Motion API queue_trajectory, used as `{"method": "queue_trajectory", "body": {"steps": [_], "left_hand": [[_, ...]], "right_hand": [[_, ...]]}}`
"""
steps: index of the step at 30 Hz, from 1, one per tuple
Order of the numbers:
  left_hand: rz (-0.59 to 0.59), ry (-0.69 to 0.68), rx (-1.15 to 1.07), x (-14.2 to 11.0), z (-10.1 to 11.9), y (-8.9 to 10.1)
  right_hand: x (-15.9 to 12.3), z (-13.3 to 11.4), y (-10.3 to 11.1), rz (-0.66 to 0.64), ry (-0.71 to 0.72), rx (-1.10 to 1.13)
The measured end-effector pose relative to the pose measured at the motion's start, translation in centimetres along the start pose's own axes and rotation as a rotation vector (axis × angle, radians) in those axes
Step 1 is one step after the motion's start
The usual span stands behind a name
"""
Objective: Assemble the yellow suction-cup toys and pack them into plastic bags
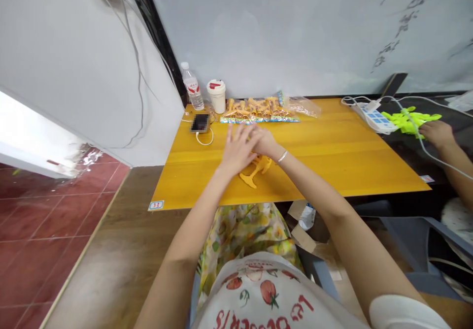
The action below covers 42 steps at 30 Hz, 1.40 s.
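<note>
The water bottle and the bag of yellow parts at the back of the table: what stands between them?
In the head view, a white cup stands between the water bottle and the bag of yellow parts.

blurry red "33" on a table-corner sticker [155,205]

A white strawberry-print apron [258,294] over a floral skirt [244,235], plus a silver bangle [283,156].
</note>
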<state>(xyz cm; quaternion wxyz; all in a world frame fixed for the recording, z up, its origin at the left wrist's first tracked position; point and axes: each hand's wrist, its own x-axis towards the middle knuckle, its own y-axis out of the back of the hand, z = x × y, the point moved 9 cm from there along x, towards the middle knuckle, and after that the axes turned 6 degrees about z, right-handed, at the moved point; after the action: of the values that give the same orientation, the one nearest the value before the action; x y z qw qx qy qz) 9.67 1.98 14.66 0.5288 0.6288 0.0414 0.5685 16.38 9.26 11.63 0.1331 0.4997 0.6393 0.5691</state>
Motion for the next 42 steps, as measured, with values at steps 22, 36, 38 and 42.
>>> {"method": "queue_trajectory", "body": {"steps": [22, 36, 38, 42], "left_hand": [[0.380, 0.688, -0.236, -9.5, -18.2, -5.6], [0.369, 0.667, -0.223, -9.6, -18.6, -6.2], [0.372, 0.664, -0.223, -9.5, -18.5, -6.2], [0.371, 0.661, -0.223, -9.4, -18.4, -6.1]], "right_hand": [[4.6, 7.5, -2.3, -0.218, -0.197, -0.293], [7.6, 2.9, -10.1, -0.343, 0.085, -0.324], [7.7, 3.0, -9.1, -0.317, 0.078, -0.324], [7.9, 2.6, -6.8, -0.326, 0.046, -0.302]]}}
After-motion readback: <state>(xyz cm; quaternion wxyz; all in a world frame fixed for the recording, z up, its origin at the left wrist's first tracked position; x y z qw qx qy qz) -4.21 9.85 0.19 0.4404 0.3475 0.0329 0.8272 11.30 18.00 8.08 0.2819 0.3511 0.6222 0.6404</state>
